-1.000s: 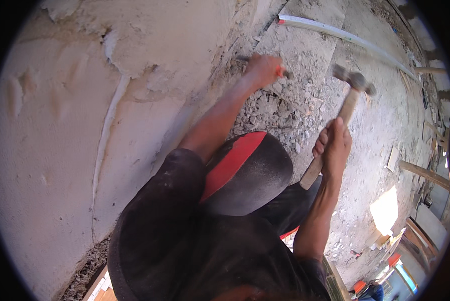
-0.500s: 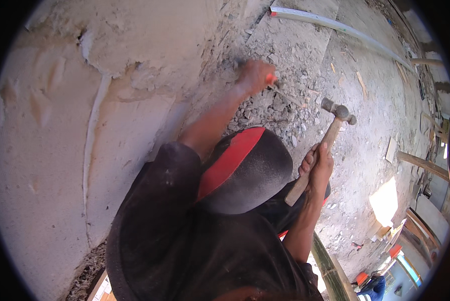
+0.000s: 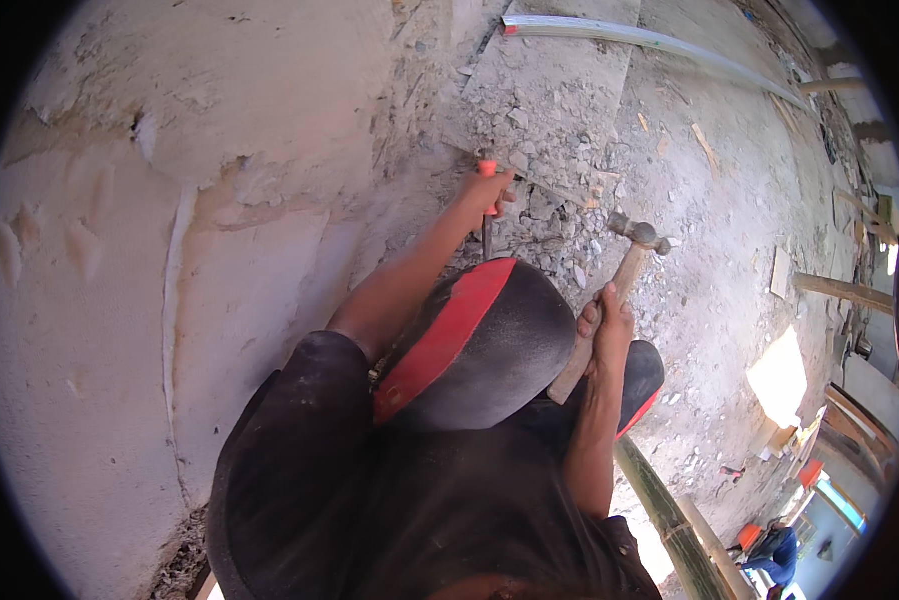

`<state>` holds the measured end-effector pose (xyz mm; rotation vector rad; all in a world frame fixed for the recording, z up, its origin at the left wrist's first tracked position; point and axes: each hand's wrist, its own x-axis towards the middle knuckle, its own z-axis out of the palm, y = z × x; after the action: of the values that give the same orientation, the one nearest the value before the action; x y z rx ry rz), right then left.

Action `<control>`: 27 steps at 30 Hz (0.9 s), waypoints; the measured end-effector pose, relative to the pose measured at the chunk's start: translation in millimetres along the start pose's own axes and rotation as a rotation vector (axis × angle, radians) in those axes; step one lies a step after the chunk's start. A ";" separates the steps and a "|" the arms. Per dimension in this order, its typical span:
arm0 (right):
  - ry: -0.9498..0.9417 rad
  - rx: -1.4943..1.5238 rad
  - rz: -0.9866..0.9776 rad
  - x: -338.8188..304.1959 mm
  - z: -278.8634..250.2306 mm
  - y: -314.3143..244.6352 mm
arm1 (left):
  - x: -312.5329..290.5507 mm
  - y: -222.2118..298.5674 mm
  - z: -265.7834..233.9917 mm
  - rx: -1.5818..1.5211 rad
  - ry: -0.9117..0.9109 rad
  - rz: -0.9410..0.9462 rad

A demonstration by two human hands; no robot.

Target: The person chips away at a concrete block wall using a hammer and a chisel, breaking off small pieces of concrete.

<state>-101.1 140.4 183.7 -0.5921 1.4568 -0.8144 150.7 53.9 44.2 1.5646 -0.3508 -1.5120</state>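
Observation:
My left hand (image 3: 475, 193) is closed round the orange-red grip of a chisel (image 3: 487, 167), just above broken rubble (image 3: 544, 218) at the foot of the wall. The chisel's dark metal shaft points back toward my knee. My right hand (image 3: 606, 322) grips the wooden handle of a ball-peen hammer (image 3: 641, 236) beside my knees. Its metal head is raised, pointing away from me and apart from the chisel. A thin rod (image 3: 554, 190) lies among the rubble close to my left hand.
A rough plastered wall (image 3: 89, 330) with a crack rises on the left. Across the far floor lies a long pale metal bar (image 3: 629, 33). Wood scraps (image 3: 704, 145) are scattered to the right. A green bamboo pole (image 3: 664, 520) stands near my right side; another person (image 3: 774, 555) is at lower right.
My left hand has drawn back toward me and the chisel in it has turned, its shaft now pointing at my knee. My right hand keeps the hammer nearly in place. The view has shifted slightly.

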 end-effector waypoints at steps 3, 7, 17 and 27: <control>0.015 -0.063 0.019 -5.5 -10.8 11.4 | 10.9 -17.2 15.3 -0.284 0.013 -0.135; 0.022 -0.047 0.061 -13.2 -38.6 25.5 | 30.6 -23.1 28.8 -0.445 0.115 -0.048; 0.189 0.019 0.062 -18.2 -69.5 41.5 | 18.8 -49.4 76.7 -0.260 0.110 -0.009; 0.115 -0.055 0.079 -10.6 -67.3 55.2 | 7.8 -44.6 41.8 0.032 -0.168 -0.144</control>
<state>-160.4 190.9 143.5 -0.5323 1.6024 -0.7583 97.9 56.1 12.5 1.5187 -0.3652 -1.7628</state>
